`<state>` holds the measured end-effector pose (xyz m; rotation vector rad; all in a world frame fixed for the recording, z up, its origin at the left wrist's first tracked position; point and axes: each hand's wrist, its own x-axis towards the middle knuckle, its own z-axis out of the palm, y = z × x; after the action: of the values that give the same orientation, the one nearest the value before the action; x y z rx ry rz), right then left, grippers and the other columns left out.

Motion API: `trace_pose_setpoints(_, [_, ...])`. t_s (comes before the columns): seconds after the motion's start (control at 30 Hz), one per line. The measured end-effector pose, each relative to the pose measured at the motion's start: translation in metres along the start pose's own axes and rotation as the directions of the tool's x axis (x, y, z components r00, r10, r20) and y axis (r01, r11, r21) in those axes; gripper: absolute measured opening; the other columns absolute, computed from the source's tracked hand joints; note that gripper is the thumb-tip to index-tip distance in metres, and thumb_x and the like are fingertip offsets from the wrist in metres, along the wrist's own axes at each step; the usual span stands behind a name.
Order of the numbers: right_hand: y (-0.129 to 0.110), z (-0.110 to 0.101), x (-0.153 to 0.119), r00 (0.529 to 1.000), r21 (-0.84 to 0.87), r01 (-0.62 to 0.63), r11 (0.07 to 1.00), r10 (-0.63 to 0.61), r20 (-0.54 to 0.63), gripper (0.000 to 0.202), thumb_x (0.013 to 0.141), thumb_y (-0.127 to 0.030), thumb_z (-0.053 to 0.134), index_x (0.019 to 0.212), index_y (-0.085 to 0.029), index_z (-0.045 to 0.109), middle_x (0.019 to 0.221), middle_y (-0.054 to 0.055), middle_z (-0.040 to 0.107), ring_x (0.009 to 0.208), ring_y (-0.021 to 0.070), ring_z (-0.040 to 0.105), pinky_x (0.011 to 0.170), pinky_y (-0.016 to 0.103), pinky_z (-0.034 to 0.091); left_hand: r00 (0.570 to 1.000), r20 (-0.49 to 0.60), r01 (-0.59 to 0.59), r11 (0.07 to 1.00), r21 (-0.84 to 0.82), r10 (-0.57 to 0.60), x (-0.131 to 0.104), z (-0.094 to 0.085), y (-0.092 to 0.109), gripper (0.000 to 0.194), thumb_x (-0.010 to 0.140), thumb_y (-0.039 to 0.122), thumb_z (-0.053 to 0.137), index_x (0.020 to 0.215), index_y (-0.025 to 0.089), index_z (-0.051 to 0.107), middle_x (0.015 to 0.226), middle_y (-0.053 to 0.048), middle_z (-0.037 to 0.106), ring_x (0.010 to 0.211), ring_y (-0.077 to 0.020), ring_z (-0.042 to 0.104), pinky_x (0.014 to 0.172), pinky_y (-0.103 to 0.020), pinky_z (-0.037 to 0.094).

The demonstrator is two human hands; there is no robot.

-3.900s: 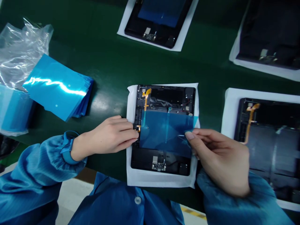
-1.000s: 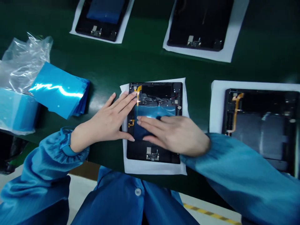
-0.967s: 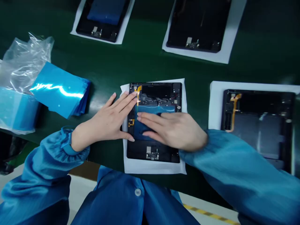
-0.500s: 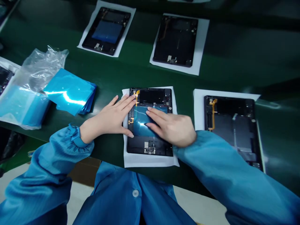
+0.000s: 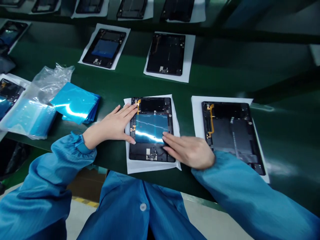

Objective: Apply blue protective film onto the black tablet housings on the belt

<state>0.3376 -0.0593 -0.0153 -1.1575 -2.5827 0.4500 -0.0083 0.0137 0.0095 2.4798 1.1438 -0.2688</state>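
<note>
An opened tablet (image 5: 140,152) lies on a white sheet (image 5: 140,168) in front of me, its inner parts facing up. Across its middle lies a shiny blue film (image 5: 150,128). My left hand (image 5: 112,125) rests flat with spread fingers on the tablet's left edge, near an orange flex cable (image 5: 139,106). My right hand (image 5: 191,150) touches the film's lower right corner with outstretched fingertips; nothing is gripped in it.
Left of me lie a stack of blue films (image 5: 75,101) and a clear plastic bag (image 5: 41,115) with more films. Another opened tablet (image 5: 227,133) is on the right. Further tablets on white sheets, including one tablet (image 5: 166,55), stand behind, with several along the top.
My right hand has slid from the middle of the film down to its lower right corner. The left hand stays on the tablet's edge. The view has tilted up, showing more tablets behind.
</note>
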Motion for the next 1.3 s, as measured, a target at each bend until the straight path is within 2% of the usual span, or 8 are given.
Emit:
trace_pose_setpoints(0.3, [0.019,0.005,0.032,0.986,-0.097,-0.142,0.985,0.132,-0.101,0.049,0.112,-0.047,0.048,0.140,-0.019,0.076,0.148,0.010,0.074,0.104,0.0292,0.082,0.077,0.041,0.066,0.997,0.055,0.045,0.998,0.054,-0.048,0.002,-0.025,0.009,0.122,0.087,0.081,0.073,0.176,0.014,0.024,0.184,-0.024,0.021,0.170,-0.0450,0.025,0.138,-0.064,0.020])
trace_pose_setpoints(0.4, [0.013,0.006,0.034,0.960,-0.047,-0.222,0.974,0.209,-0.188,0.045,0.111,-0.042,0.049,0.139,-0.017,0.075,0.150,0.012,0.072,0.108,0.0287,0.080,0.080,0.040,0.065,0.993,-0.079,0.094,0.994,0.060,-0.090,0.027,-0.044,0.020,0.074,0.102,0.063,0.064,0.158,0.015,0.054,0.165,-0.021,0.056,0.151,-0.0418,0.055,0.128,-0.062,0.038])
trace_pose_setpoints(0.5, [0.000,0.008,0.021,0.892,0.069,-0.348,0.935,0.353,-0.284,0.041,0.108,-0.039,0.054,0.138,-0.017,0.072,0.145,0.016,0.073,0.087,0.0237,0.078,0.080,0.041,0.065,0.934,-0.297,0.225,0.973,0.060,-0.198,0.067,-0.049,0.027,0.048,0.110,0.039,0.054,0.147,0.008,0.061,0.149,-0.025,0.064,0.138,-0.0418,0.062,0.115,-0.058,0.048])
trace_pose_setpoints(0.67, [-0.016,0.017,0.003,0.848,0.155,-0.423,0.893,0.450,-0.280,0.048,0.102,-0.041,0.063,0.144,-0.016,0.065,0.129,0.019,0.074,0.083,0.0269,0.074,0.077,0.045,0.065,0.953,-0.266,0.171,0.982,0.078,-0.145,0.108,-0.041,0.019,0.032,0.111,0.029,0.051,0.126,0.006,0.068,0.123,-0.022,0.072,0.116,-0.0342,0.070,0.101,-0.045,0.054])
trace_pose_setpoints(0.93, [-0.011,0.011,0.006,0.784,0.352,-0.478,0.805,0.572,-0.242,0.054,0.098,-0.056,0.067,0.133,-0.015,0.070,0.106,0.014,0.075,0.060,0.0192,0.063,0.065,0.040,0.061,0.939,-0.337,0.084,0.996,0.033,-0.068,0.081,-0.060,0.011,0.031,0.115,0.031,0.040,0.109,0.017,0.067,0.089,-0.005,0.071,0.078,-0.0203,0.067,0.070,-0.031,0.048])
trace_pose_setpoints(1.1, [0.007,-0.004,0.028,0.814,0.633,-0.424,0.647,0.579,-0.047,0.059,0.097,-0.076,0.059,0.075,-0.021,0.069,0.063,0.000,0.061,0.058,0.0167,0.055,0.054,0.028,0.045,0.841,-0.540,0.022,0.999,-0.049,-0.045,0.088,-0.096,0.003,0.021,0.110,0.034,0.053,0.100,0.019,0.065,0.090,-0.004,0.070,0.085,-0.0211,0.067,0.080,-0.032,0.050])
trace_pose_setpoints(1.17, [0.034,-0.015,0.049,0.759,0.669,-0.417,0.616,0.640,-0.117,0.063,0.091,-0.079,0.063,0.067,-0.021,0.064,0.061,0.000,0.057,0.061,0.0169,0.054,0.055,0.028,0.042,0.773,-0.620,0.061,0.989,-0.136,-0.133,0.109,-0.111,-0.009,0.023,0.111,0.038,0.054,0.105,0.019,0.066,0.102,-0.007,0.073,0.097,-0.0227,0.069,0.090,-0.034,0.053])
trace_pose_setpoints(1.3, [0.131,-0.050,0.104,0.570,0.656,-0.488,0.577,0.779,-0.261,0.050,0.093,-0.064,0.068,0.069,-0.020,0.062,0.064,-0.001,0.052,0.064,0.0158,0.048,0.059,0.030,0.038,0.565,-0.546,0.537,0.778,-0.326,-0.619,0.165,-0.121,-0.041,0.041,0.117,0.045,0.042,0.130,0.013,0.064,0.136,-0.018,0.070,0.129,-0.0300,0.067,0.110,-0.041,0.052])
